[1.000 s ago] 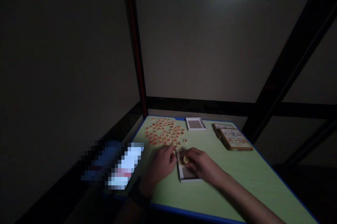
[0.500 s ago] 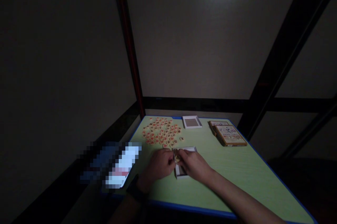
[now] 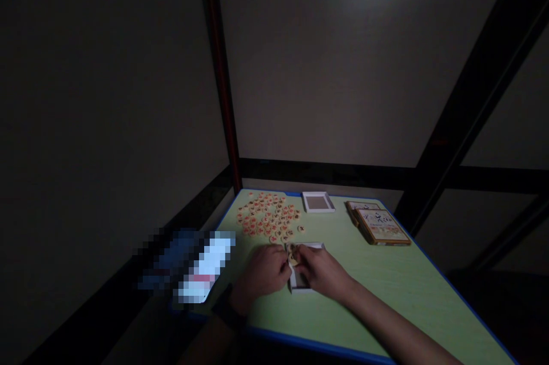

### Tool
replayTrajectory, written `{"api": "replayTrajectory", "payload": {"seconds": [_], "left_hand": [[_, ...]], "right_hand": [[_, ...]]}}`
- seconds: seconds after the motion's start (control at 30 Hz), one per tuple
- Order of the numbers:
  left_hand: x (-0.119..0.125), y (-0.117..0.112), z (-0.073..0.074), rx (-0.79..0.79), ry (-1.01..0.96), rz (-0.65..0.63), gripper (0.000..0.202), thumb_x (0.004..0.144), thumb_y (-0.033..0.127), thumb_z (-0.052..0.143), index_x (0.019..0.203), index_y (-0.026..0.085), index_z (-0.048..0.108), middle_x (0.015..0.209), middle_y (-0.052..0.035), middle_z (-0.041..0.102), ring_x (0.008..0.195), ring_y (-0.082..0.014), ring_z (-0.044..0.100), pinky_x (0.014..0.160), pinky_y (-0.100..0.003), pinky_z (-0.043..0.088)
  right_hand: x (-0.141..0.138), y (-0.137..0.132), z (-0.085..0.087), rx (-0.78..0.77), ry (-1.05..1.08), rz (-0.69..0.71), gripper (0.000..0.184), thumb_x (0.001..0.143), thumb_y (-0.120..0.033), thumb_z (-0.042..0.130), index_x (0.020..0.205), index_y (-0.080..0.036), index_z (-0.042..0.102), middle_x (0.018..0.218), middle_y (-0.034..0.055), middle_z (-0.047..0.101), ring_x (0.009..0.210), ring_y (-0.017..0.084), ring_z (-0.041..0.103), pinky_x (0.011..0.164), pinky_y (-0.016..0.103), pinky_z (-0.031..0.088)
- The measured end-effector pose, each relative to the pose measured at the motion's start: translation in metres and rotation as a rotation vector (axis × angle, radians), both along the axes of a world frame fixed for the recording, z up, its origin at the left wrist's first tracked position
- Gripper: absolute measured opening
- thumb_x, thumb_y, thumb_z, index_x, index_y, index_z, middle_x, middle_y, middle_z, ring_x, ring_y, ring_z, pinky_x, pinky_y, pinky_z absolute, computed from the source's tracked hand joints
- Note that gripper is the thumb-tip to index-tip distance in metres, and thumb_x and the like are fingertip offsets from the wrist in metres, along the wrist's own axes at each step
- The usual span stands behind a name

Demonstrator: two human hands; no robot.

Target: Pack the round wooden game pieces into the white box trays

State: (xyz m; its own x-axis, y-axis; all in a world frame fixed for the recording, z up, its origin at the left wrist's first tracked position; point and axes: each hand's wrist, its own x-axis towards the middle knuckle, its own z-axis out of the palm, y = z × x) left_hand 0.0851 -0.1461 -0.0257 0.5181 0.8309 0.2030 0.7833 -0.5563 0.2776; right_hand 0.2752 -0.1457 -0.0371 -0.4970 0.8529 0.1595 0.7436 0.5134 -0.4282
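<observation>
A shallow white box tray (image 3: pixel 300 288) lies in front of me, partly covered by both hands. My left hand (image 3: pixel 268 269) is closed at the tray's left edge, with fingers curled; what they grip is hidden. Reaching in over the tray from the right, my right hand (image 3: pixel 323 270) has its fingertips closed on a round wooden xiangqi piece (image 3: pixel 293 260). Another piece seems to sit just behind it in the tray's far left corner. Beyond my hands, several loose xiangqi pieces (image 3: pixel 266 222) with red and dark characters spread over the table.
A second white box tray (image 3: pixel 318 202) stands at the back of the green table (image 3: pixel 386 296). Two flat printed boxes (image 3: pixel 381 226) overlap at the right. A lit, pixelated screen (image 3: pixel 208 268) is at the left edge. Walls rise behind and at left.
The whole view has shifted slightly, so things appear a little further right. Both hands stay at the near tray, and the fingers of the right hand have moved slightly around the piece.
</observation>
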Motion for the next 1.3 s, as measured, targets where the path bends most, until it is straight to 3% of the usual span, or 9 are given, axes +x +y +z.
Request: {"api": "replayTrajectory", "payload": {"seconds": [0.37, 0.7, 0.93, 1.1, 1.3], "left_hand": [[-0.001, 0.006, -0.008, -0.006, 0.000, 0.031, 0.023, 0.087, 0.020, 0.050, 0.080, 0.017, 0.071, 0.085, -0.0071, 0.074, 0.077, -0.0195, 0.065, 0.072, -0.030, 0.042], [0.004, 0.003, 0.002, 0.102, 0.170, 0.035, 0.018, 0.093, 0.021, 0.050, 0.093, 0.018, 0.067, 0.094, -0.0076, 0.073, 0.088, -0.0224, 0.066, 0.080, -0.034, 0.047], [0.015, 0.032, 0.011, 0.274, 0.428, 0.127, 0.015, 0.094, 0.013, 0.052, 0.103, 0.017, 0.063, 0.098, -0.0126, 0.069, 0.097, -0.0269, 0.063, 0.077, -0.036, 0.046], [0.032, 0.057, 0.021, 0.399, 0.407, 0.100, 0.016, 0.095, 0.013, 0.051, 0.106, 0.016, 0.064, 0.098, -0.0125, 0.069, 0.102, -0.0254, 0.060, 0.084, -0.036, 0.042], [0.031, 0.068, 0.019, 0.350, 0.380, 0.181, 0.017, 0.094, 0.011, 0.054, 0.105, 0.016, 0.066, 0.102, -0.0112, 0.070, 0.103, -0.0253, 0.058, 0.088, -0.038, 0.042]], "right_hand": [[-0.002, -0.002, 0.001, -0.005, -0.049, 0.004, 0.021, 0.081, -0.005, 0.053, 0.098, -0.017, 0.056, 0.096, 0.0111, 0.071, 0.089, 0.023, 0.066, 0.073, 0.028, 0.043], [0.002, -0.002, -0.002, 0.018, 0.009, 0.048, 0.021, 0.081, -0.003, 0.053, 0.096, -0.018, 0.056, 0.092, 0.0087, 0.070, 0.086, 0.022, 0.065, 0.072, 0.028, 0.043], [0.003, -0.001, -0.001, 0.017, 0.048, 0.054, 0.017, 0.079, -0.005, 0.054, 0.087, -0.020, 0.053, 0.086, 0.0063, 0.067, 0.080, 0.020, 0.062, 0.070, 0.027, 0.040], [0.004, -0.002, 0.005, 0.015, 0.115, 0.013, 0.019, 0.074, -0.004, 0.056, 0.081, -0.021, 0.049, 0.077, 0.0009, 0.063, 0.075, 0.017, 0.059, 0.066, 0.025, 0.037], [0.014, 0.001, 0.016, 0.059, 0.299, -0.036, 0.011, 0.083, -0.017, 0.056, 0.077, -0.022, 0.049, 0.064, -0.0037, 0.057, 0.058, 0.013, 0.052, 0.057, 0.022, 0.034]]}}
